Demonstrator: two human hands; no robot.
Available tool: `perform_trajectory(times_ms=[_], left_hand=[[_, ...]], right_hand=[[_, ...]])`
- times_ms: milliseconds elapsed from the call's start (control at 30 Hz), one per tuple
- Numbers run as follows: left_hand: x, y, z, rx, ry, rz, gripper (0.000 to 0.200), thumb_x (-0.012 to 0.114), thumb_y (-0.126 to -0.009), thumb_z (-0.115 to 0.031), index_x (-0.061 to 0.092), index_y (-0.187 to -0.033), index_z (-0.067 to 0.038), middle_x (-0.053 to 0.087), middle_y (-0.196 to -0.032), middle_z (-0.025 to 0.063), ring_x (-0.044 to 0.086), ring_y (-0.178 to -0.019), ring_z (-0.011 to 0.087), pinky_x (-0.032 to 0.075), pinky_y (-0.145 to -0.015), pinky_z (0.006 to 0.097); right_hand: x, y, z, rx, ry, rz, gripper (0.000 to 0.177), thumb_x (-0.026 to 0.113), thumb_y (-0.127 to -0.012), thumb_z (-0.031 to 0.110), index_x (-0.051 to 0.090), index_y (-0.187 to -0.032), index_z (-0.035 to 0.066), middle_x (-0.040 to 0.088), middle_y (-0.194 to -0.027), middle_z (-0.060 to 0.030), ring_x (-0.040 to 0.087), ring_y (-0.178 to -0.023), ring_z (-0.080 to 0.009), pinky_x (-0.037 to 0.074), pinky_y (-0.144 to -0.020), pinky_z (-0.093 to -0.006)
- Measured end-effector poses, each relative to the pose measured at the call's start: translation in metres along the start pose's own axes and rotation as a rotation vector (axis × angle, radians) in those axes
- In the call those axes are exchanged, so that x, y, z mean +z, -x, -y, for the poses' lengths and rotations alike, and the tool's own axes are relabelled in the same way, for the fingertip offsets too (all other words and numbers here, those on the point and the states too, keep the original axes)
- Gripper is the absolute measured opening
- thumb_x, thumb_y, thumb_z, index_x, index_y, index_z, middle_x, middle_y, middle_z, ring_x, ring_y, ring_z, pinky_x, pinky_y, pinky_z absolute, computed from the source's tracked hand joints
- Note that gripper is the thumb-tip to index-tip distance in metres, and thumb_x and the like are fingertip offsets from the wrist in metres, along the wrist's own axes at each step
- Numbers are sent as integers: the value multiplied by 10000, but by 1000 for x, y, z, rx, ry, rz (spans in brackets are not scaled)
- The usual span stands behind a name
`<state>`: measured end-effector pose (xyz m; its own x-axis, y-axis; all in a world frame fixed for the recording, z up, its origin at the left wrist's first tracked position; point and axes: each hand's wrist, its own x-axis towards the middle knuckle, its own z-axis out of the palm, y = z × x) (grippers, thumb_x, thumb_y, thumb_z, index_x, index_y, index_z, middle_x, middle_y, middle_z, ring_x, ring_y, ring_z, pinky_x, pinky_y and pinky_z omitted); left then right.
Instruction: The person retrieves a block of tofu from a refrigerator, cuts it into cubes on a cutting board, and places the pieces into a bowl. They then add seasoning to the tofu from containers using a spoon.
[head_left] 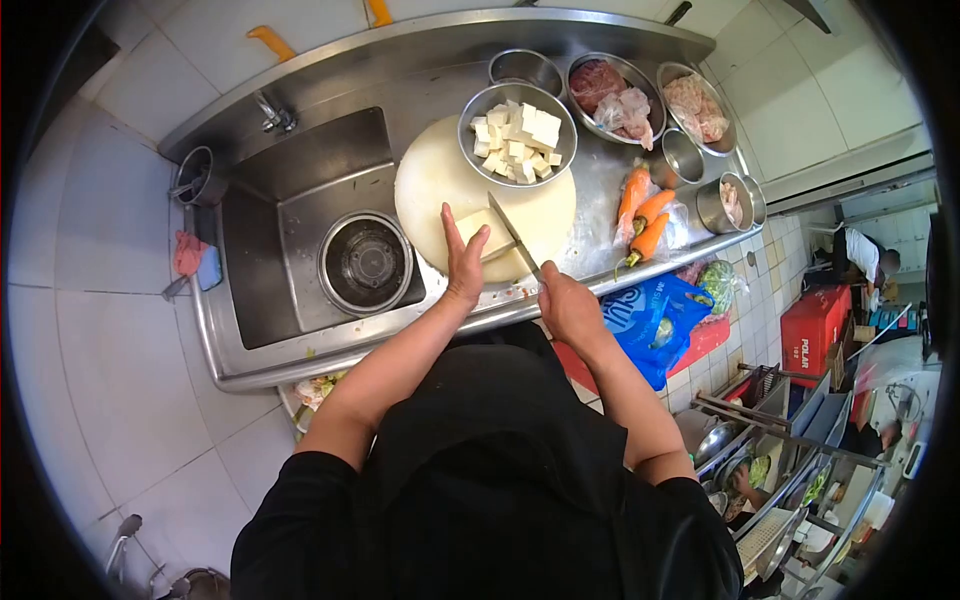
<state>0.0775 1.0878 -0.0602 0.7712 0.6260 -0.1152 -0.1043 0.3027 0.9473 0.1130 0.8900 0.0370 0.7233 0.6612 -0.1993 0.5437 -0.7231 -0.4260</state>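
Note:
On the round white cutting board lies a pale block that looks like tofu or cheese. My left hand rests against the block's left side, fingers extended and thumb apart. A knife is in my right hand, its fingers wrapped round the handle and its blade at the block's right part. Just above, a steel bowl full of white cubes overlaps the board's top edge.
Left of the board is a steel sink with a round pot. Meat bowls and carrots are at the right. A blue bag hangs low right. Other people are at the far right.

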Motion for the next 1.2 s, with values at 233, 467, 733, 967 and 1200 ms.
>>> perform_trajectory(times_ms=[233, 467, 733, 967, 1200], left_hand=[[-66, 0, -21, 290, -724, 267, 798, 866, -766, -240, 505, -1454, -58, 336, -1657, 278, 368, -1546, 450, 328, -1283, 462], [-68, -14, -25, 298, -893, 416, 602, 863, -782, -257, 619, -1273, -9, 491, -1445, 235, 534, -1380, 420, 454, -1171, 455], [-68, -20, -28, 233, -874, 463, 575, 859, -778, -213, 645, -1269, -2, 526, -1332, 176, 593, -1278, 364, 493, -1109, 427], [-68, -20, -31, 258, -849, 453, 519, 860, -777, -213, 649, -1204, -7, 541, -1307, 175, 603, -1244, 361, 507, -1089, 430], [-67, -20, -26, 277, -903, 460, 486, 867, -764, -198, 639, -1160, -31, 546, -1298, 170, 606, -1237, 364, 521, -1064, 432]], right_hand=[[-34, 24, 46, 49, -93, -21, 171, 591, -1019, 114, 502, -1116, 5, 710, -884, -271, 721, -879, -487, 556, -786, -611], [-14, 17, 62, -37, -47, -18, 201, 598, -1010, 112, 513, -1140, -16, 710, -878, -259, 728, -866, -462, 577, -787, -582], [-22, 23, 69, -4, 58, 79, 220, 572, -1030, 145, 519, -1177, -11, 730, -933, -255, 751, -892, -427, 602, -812, -548], [-19, 16, 71, -31, 49, 93, 200, 561, -1014, 109, 502, -1154, -21, 734, -887, -262, 744, -868, -453, 589, -780, -561], [27, -8, 50, -13, 7, 122, 191, 521, -1019, 96, 498, -1171, -17, 742, -878, -275, 744, -831, -464, 581, -740, -581]])
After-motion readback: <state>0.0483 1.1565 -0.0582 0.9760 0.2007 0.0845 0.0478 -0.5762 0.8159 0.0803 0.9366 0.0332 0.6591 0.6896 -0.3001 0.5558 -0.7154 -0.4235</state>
